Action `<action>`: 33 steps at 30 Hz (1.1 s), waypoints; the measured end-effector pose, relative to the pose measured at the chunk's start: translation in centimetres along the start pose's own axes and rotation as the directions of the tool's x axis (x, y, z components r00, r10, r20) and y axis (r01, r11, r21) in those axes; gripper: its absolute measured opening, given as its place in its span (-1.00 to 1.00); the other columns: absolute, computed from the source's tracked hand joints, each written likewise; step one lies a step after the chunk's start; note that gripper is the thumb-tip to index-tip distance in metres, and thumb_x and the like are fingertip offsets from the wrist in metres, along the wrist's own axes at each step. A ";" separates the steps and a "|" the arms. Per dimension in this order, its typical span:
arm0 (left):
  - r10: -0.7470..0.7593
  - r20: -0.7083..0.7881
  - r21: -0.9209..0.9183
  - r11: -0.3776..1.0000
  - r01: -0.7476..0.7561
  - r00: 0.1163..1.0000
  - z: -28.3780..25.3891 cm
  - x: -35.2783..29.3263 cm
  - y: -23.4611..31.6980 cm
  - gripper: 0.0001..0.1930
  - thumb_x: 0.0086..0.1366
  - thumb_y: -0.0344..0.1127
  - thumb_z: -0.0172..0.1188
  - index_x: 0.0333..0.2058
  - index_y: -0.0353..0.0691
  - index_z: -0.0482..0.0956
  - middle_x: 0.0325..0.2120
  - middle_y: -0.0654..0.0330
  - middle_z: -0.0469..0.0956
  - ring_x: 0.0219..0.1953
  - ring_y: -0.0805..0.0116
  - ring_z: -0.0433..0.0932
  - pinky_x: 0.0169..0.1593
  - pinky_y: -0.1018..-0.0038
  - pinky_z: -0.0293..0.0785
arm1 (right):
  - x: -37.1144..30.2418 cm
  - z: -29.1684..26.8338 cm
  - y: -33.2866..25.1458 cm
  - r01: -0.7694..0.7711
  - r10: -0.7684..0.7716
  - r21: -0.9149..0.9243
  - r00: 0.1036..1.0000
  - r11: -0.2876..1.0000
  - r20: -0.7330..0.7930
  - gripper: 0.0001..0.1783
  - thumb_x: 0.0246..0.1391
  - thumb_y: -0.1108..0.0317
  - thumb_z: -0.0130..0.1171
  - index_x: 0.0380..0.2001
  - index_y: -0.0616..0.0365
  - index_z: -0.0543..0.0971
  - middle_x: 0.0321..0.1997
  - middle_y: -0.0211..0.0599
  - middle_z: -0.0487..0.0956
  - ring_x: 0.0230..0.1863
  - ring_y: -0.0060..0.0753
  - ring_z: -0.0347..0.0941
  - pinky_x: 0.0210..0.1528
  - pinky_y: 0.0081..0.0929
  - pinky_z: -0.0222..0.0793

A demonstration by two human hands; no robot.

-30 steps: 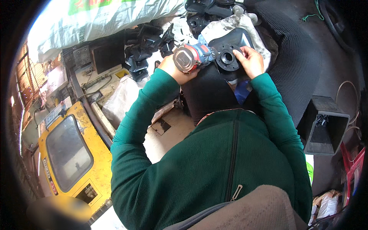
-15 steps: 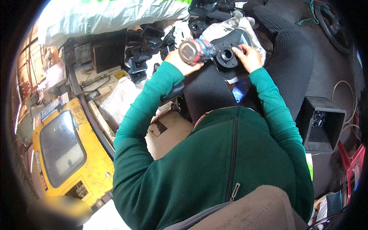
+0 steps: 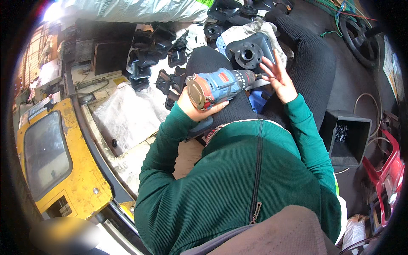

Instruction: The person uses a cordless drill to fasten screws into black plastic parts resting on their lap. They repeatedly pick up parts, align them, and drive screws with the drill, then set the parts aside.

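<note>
A: Status? 
B: Left hand [image 3: 196, 106] grips the blue drill [image 3: 216, 87], tip at the right hand [image 3: 277, 77], whose fingers are spread at the bit. Black flanged part [image 3: 248, 53] rests on the lap just beyond. 
A: Next? 
B: Likely seat the bit, then line up on a hole. 
A: Change? 
B: Drill has pulled back off the part toward the body.

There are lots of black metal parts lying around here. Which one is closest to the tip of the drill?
The black bracket with the round hub on the person's lap, just beyond the drill tip and the right hand. The other black parts lie piled farther left on the floor.
</note>
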State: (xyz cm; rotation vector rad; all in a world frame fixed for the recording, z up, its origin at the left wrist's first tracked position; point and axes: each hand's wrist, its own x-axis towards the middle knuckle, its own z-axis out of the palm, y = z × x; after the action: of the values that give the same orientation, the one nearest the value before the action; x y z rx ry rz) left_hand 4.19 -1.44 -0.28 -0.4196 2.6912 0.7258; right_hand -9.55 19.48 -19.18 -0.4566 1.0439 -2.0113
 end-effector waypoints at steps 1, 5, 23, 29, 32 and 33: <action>0.070 0.018 -0.053 0.996 -0.069 0.997 0.0 0.4 0.3 -0.27 -0.13 0.08 0.41 -0.13 -0.39 0.40 -0.23 0.02 0.51 -0.15 0.18 0.53 -0.01 0.38 0.41 | 0.0 0.6 -0.3 0.058 -0.057 -0.087 0.998 0.994 0.019 0.07 -0.26 0.79 -0.33 0.33 -0.21 -0.34 0.37 -0.07 -0.02 0.33 -0.15 0.04 0.23 -0.36 0.07; 0.156 0.037 -0.046 0.987 -0.154 0.987 0.6 0.8 0.3 -0.29 -0.13 0.05 0.41 -0.13 -0.37 0.40 -0.23 0.01 0.52 -0.18 0.15 0.55 -0.06 0.34 0.46 | 0.1 2.8 -1.9 0.141 -0.122 -0.306 0.989 0.941 0.081 0.13 -0.35 0.90 -0.46 0.32 -0.17 -0.44 0.40 -0.07 -0.12 0.37 -0.13 -0.06 0.30 -0.33 -0.05; 0.260 0.053 -0.001 0.966 -0.260 0.964 -1.2 1.9 2.5 -0.54 -0.10 -0.17 0.42 -0.22 -0.22 0.52 -0.29 0.12 0.52 -0.22 0.14 0.52 -0.13 0.31 0.41 | 0.7 2.5 -2.8 0.216 -0.071 -0.526 0.957 0.823 0.281 0.16 -0.45 0.89 -0.38 0.32 -0.04 -0.41 0.38 -0.03 -0.06 0.32 -0.07 0.06 0.33 -0.29 -0.07; 0.210 0.076 0.030 0.977 -0.213 0.975 -1.2 2.1 2.4 -0.49 -0.08 -0.05 0.38 -0.24 -0.29 0.50 -0.33 0.05 0.55 -0.27 0.10 0.56 -0.15 0.32 0.47 | 0.5 2.5 -3.0 0.200 -0.054 -0.532 0.959 0.823 0.277 0.15 -0.43 0.89 -0.37 0.32 -0.06 -0.40 0.38 -0.02 -0.05 0.31 -0.05 0.07 0.31 -0.27 -0.02; 0.207 0.104 0.075 0.974 -0.215 0.973 -1.5 1.9 2.8 -0.58 -0.08 -0.21 0.40 -0.23 -0.21 0.53 -0.29 0.11 0.53 -0.21 0.13 0.52 -0.10 0.29 0.41 | 0.6 2.5 -2.9 0.199 -0.046 -0.531 0.957 0.824 0.287 0.16 -0.43 0.89 -0.36 0.32 -0.07 -0.39 0.37 -0.02 -0.03 0.30 -0.04 0.09 0.30 -0.28 0.02; 0.221 0.098 0.067 0.971 -0.228 0.970 -1.6 1.8 2.8 -0.57 -0.08 -0.21 0.39 -0.21 -0.21 0.53 -0.27 0.11 0.53 -0.20 0.13 0.51 -0.08 0.29 0.41 | 0.6 2.6 -3.0 0.200 -0.041 -0.530 0.954 0.824 0.297 0.16 -0.44 0.89 -0.35 0.32 -0.07 -0.38 0.37 -0.03 -0.01 0.29 -0.04 0.11 0.29 -0.30 0.04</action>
State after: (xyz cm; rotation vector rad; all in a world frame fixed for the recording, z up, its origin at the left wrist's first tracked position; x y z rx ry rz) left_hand 1.23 -0.32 1.55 -0.0600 2.6976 0.6797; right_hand -9.78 18.68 -15.27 -1.1048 1.4457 -1.6535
